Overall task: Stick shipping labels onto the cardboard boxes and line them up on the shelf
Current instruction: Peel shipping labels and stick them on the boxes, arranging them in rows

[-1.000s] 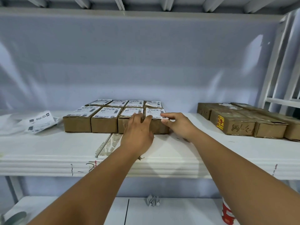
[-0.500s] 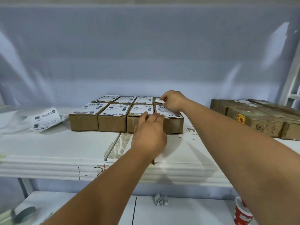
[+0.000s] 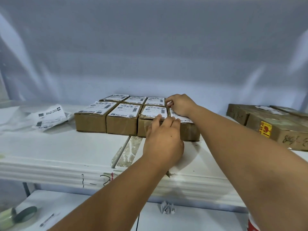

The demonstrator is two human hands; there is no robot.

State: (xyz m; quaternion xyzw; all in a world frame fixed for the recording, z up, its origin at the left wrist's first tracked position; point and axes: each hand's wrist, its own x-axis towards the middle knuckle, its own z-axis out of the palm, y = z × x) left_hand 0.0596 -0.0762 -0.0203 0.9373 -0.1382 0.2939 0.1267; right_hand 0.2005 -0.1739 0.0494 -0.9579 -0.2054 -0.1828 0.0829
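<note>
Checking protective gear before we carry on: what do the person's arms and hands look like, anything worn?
Nothing worn shows. The left forearm and right forearm are bare to the frame edge, no sleeves. The left hand and right hand show no gloves, rings or watch. One small dark spot sits on the left hand's back.

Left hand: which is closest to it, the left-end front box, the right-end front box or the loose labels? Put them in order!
1. Right-end front box: the left hand touches it.
2. Left-end front box: along the row, leftward.
3. Loose labels: farthest left, beyond that.
</note>
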